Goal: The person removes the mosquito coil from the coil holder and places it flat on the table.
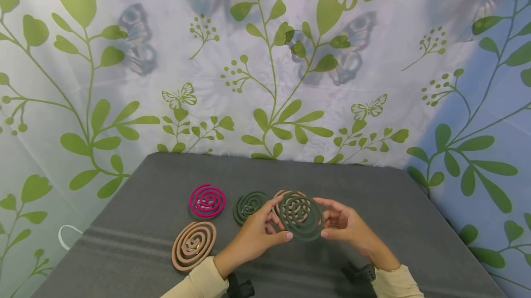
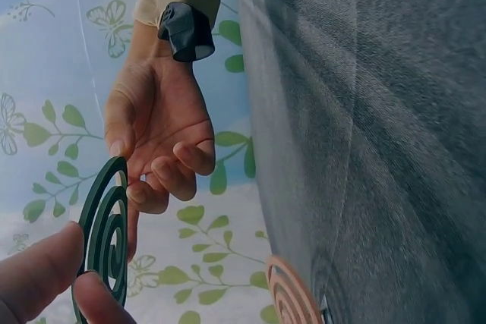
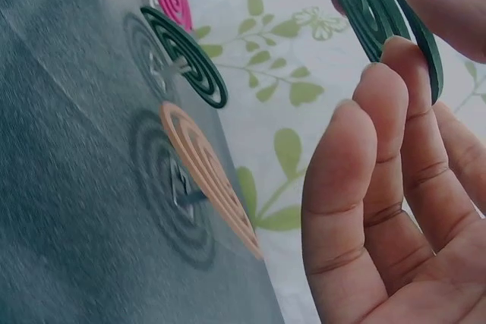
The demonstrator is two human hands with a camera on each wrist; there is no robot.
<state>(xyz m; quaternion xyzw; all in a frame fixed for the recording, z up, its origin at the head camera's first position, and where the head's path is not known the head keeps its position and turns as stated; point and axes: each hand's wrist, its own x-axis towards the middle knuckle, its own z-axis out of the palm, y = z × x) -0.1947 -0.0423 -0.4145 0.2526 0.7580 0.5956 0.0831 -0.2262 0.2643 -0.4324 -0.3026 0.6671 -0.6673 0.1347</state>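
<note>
Pinching a flat green spiral (image 1: 302, 215), each hand (image 1: 258, 234) (image 1: 350, 227) hovers over grey cloth (image 1: 373, 192).

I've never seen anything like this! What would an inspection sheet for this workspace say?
Surface: dark grey table.
Job's things: a held green mosquito coil, above the table; a pink coil, another green coil, a left tan coil and a right tan coil on metal stands.
Clutter: nothing seen.
Hands: left hand and right hand pinch the held coil at opposite edges.
Cables: white loop beyond the table's left edge; cannot tell whether it's a cable.
Surroundings: leaf-and-butterfly curtain behind.
</note>
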